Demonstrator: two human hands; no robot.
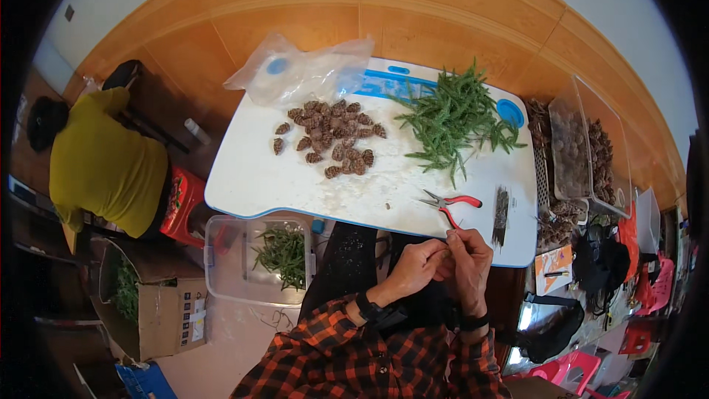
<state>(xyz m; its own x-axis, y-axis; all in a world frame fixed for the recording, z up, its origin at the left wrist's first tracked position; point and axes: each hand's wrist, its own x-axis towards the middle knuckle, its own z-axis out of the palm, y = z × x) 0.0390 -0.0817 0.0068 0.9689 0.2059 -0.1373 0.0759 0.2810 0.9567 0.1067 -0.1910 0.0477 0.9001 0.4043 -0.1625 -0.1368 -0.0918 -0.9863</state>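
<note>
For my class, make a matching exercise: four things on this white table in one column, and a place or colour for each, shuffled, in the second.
Column one
1. Pine cones
2. Pliers
3. Green sprigs
4. Plastic bag

Column two
A. Clear, crumpled, at the far left corner of the table
B. Red-handled, lying just beyond the right hand
C. Piled toward the far right
D. Brown, grouped left of the sprigs

Pairs: 1-D, 2-B, 3-C, 4-A

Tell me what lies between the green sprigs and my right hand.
In the head view, red-handled pliers lie between the green sprigs and your right hand.
</note>
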